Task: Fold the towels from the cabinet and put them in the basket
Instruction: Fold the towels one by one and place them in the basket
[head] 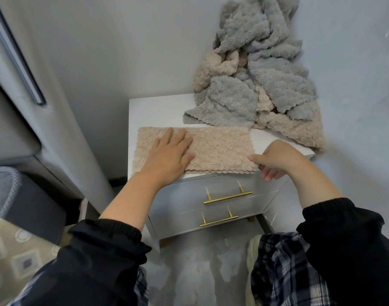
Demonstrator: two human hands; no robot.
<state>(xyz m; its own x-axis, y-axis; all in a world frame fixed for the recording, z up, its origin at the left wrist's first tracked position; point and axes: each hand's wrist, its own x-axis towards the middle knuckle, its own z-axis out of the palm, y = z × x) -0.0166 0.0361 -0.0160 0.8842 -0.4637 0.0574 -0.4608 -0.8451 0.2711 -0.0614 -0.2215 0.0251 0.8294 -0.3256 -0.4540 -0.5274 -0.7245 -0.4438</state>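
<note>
left hand (169,151) flat, fingers straight, pinning towel (222,149) to cabinet (158,111) | right hand (275,160) grip pinches its right end, likely to fold over | pile (255,85) unfolded behind

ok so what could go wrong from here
1. The towel lies along the front edge of the cabinet; folding it could drag it off, as only the left grip pins it while the right grip pinches its end.
2. The pile overhangs the right side and might slide off if nudged.
</note>
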